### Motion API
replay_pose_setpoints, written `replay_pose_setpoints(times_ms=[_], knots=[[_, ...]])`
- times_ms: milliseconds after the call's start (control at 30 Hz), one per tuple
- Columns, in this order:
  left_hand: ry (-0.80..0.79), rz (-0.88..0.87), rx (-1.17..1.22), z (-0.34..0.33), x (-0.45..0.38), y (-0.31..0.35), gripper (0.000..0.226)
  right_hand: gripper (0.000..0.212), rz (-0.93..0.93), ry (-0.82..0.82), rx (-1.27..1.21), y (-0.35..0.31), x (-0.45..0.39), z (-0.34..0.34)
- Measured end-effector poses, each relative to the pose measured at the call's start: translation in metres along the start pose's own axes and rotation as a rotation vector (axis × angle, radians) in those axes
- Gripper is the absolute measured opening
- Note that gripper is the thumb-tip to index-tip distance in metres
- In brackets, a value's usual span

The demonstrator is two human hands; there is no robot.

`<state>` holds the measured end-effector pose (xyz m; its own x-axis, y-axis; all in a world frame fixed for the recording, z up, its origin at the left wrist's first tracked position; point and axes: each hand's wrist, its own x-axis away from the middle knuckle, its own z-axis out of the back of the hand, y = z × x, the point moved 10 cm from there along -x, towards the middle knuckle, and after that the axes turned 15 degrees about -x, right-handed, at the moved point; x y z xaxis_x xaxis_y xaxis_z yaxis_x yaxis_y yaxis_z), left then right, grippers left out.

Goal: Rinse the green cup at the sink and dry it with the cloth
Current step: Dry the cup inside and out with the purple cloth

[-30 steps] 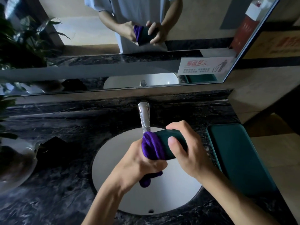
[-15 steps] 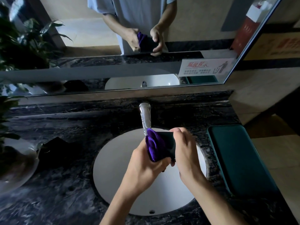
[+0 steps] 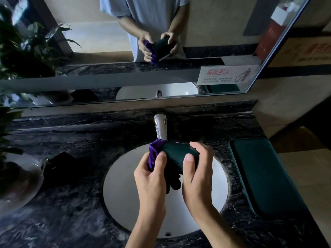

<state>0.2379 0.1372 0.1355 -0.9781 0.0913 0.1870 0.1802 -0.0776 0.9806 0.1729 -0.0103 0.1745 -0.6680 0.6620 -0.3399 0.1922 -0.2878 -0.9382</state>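
Head view: I hold the dark green cylindrical cup (image 3: 179, 154) on its side above the round white sink basin (image 3: 125, 194), just in front of the chrome tap (image 3: 160, 127). My right hand (image 3: 197, 176) grasps the cup's base end, thumb on the near side and fingers curled over the far side. My left hand (image 3: 152, 178) pinches the purple cloth (image 3: 154, 151), which is bunched at the cup's mouth; a darker part of it hangs below the cup between my hands. The basin is set in a dark marble counter (image 3: 71, 203). A flat dark green tray (image 3: 259, 172) lies on the counter to the right of the basin. The wall mirror (image 3: 107, 77) reflects both hands on cup and cloth.
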Motion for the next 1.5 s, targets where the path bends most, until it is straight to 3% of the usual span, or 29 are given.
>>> replay_pose_setpoints(times_ms=[167,267,367,533,667,767,867,933,1000,1167,1233,1267,1367,1433,1500], knots=[[0.027,0.089,0.267,0.006,-0.004,-0.005,0.039,0.034,-0.122,0.133,-0.137,0.010,-0.007,0.015],[-0.087,0.165,0.477,-0.007,-0.007,-0.009,0.028,0.035,-0.150,0.169,-0.218,0.012,-0.015,0.020],[-0.203,0.283,0.583,-0.020,-0.003,-0.016,0.050,0.034,-0.153,0.152,-0.256,0.014,-0.017,0.020],[-0.190,0.460,0.703,-0.019,-0.001,-0.041,0.056,0.025,-0.253,0.152,-0.399,0.028,-0.015,0.023],[-0.153,0.423,0.783,-0.016,-0.010,-0.046,0.069,0.033,-0.595,0.173,-0.759,0.060,-0.009,0.010],[-0.127,0.286,0.630,-0.004,-0.018,-0.041,0.067,0.043,-0.674,0.182,-0.970,0.066,-0.009,0.005],[-0.146,0.114,0.394,0.004,-0.020,-0.031,0.073,0.043,-0.591,0.099,-0.947,0.058,-0.010,0.005],[-0.270,0.019,0.350,-0.007,-0.015,-0.018,0.078,0.047,-0.586,0.020,-0.862,0.052,-0.005,-0.004],[-0.374,-0.042,0.368,-0.019,-0.006,-0.001,0.063,0.045,-0.491,-0.025,-0.678,0.041,-0.003,-0.007],[-0.227,0.064,0.249,-0.025,-0.014,0.001,0.080,0.058,-0.253,-0.262,-0.303,0.011,0.009,-0.022],[-0.195,0.065,0.307,-0.023,-0.019,-0.001,0.082,0.055,-0.231,-0.361,-0.286,0.010,0.013,-0.025],[-0.195,0.070,0.328,-0.021,-0.021,-0.004,0.083,0.048,-0.246,-0.336,-0.340,0.013,0.009,-0.018],[-0.313,0.182,0.395,-0.026,-0.017,-0.012,0.096,0.026,-0.495,0.040,-0.454,0.063,-0.005,0.030],[-0.423,0.280,0.491,-0.037,-0.008,-0.016,0.117,0.025,-0.822,0.036,-0.523,0.099,0.008,0.022],[-0.493,0.275,0.506,-0.044,-0.004,-0.012,0.117,0.024,-0.992,-0.109,-0.687,0.102,0.025,-0.003]])
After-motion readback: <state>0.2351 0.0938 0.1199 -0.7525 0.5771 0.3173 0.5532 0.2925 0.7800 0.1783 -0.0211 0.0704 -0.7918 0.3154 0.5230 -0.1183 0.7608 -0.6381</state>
